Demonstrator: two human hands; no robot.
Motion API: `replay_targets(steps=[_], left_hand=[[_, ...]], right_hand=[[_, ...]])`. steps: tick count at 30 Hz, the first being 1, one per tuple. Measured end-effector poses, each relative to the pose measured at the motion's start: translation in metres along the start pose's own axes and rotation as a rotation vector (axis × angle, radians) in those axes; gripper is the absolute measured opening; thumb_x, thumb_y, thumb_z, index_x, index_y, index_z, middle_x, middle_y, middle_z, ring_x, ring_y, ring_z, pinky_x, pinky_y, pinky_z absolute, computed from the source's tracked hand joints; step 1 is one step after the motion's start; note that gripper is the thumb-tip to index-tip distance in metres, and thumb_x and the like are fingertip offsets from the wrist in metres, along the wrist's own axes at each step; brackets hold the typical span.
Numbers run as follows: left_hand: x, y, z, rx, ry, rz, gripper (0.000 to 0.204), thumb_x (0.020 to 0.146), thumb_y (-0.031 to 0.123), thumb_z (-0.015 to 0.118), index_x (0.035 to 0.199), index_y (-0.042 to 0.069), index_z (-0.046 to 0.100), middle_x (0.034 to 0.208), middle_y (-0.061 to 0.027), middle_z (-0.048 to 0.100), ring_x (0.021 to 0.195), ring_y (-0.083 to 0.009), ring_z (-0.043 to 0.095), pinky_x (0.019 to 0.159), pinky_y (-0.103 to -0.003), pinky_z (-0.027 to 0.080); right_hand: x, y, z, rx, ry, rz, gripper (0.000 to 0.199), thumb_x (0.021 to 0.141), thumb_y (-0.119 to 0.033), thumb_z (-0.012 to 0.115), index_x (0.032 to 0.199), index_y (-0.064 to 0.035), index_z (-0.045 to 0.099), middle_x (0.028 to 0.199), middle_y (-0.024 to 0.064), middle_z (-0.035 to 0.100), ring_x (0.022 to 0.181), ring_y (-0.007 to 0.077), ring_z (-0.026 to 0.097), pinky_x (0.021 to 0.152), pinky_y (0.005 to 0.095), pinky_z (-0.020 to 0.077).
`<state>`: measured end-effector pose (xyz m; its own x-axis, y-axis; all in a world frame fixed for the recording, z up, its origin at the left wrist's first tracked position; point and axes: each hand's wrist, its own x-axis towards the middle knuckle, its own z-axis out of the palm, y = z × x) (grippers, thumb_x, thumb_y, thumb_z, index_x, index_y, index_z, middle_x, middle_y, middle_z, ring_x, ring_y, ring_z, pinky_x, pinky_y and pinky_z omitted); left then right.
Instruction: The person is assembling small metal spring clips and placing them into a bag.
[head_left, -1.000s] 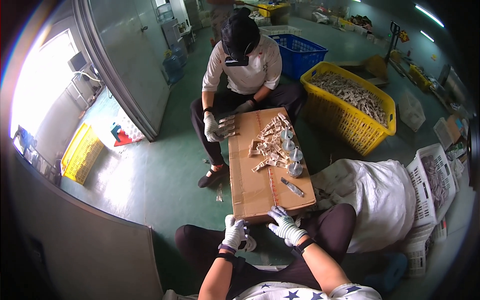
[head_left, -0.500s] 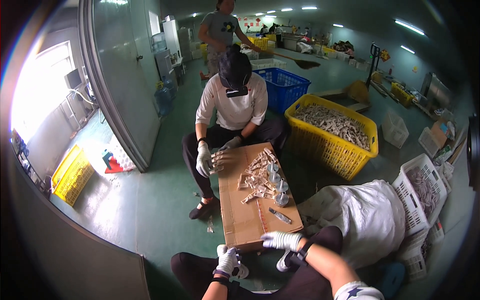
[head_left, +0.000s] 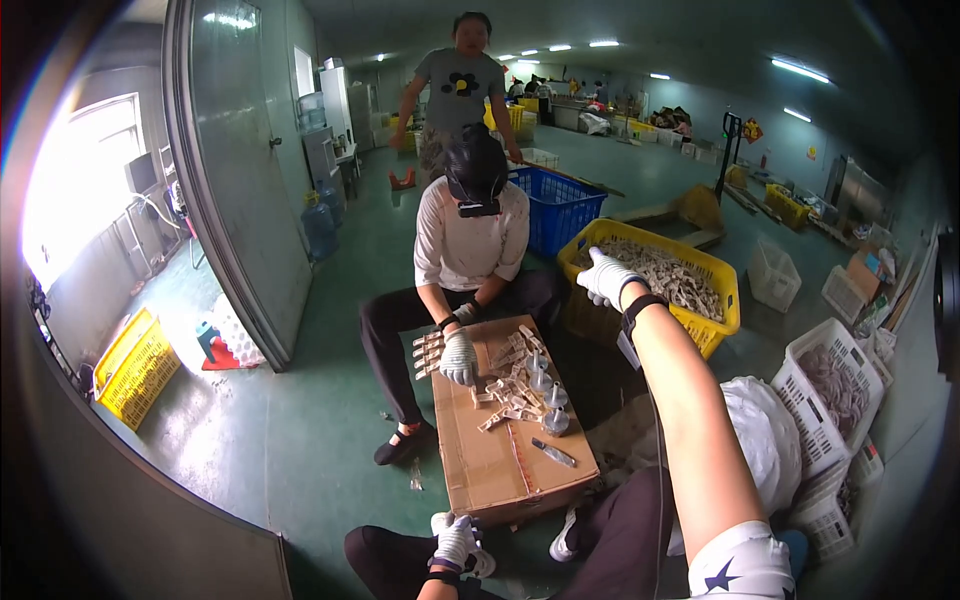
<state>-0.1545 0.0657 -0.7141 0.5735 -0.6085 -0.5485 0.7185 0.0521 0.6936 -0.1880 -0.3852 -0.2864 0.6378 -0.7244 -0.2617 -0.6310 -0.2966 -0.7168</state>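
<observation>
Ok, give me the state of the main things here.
Left hand: gloved, curled; grip unclear
Right hand: gloved, raised, arm outstretched
Cardboard box: closed on top
Knife: lying flat; blade unclear
Large yellow basket: heaped full
Door: standing open
Ceiling lights: lit

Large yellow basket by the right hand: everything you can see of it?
The large yellow basket looks like plastic, with an open top, a broad rim and slotted walls. It stands upright on the green floor, nearer than the blue basket, and holds a heap of small pale pieces. The right hand overlaps its near rim in the view; contact can't be told. The forearm hides part of its near wall.
</observation>
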Motion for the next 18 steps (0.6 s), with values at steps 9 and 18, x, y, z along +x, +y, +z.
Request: replay_targets(steps=[9, 18], left_hand=[[0.005, -0.003, 0.0, 0.018, 0.006, 0.005, 0.017, 0.086, 0.011, 0.057, 0.102, 0.012, 0.052, 0.079, -0.0075, 0.06, 0.056, -0.0232, 0.056, 0.046, -0.039, 0.045], [0.004, -0.004, 0.001, -0.046, -0.029, -0.03, 0.017, 0.086, 0.012, 0.058, 0.102, 0.012, 0.051, 0.08, -0.009, 0.061, 0.056, -0.0232, 0.056, 0.045, -0.038, 0.047]], right_hand=[[0.015, 0.015, -0.009, -0.078, 0.217, 0.031, 0.078, 0.084, -0.015, 0.051, 0.152, -0.005, 0.014, 0.07, 0.0135, 0.063, 0.057, 0.0233, 0.062, 0.054, 0.0391, 0.0492], [0.002, 0.012, -0.011, -0.045, 0.253, 0.022, 0.078, 0.084, -0.014, 0.05, 0.151, -0.0034, 0.013, 0.07, 0.0136, 0.064, 0.056, 0.0234, 0.062, 0.054, 0.0388, 0.0491]])
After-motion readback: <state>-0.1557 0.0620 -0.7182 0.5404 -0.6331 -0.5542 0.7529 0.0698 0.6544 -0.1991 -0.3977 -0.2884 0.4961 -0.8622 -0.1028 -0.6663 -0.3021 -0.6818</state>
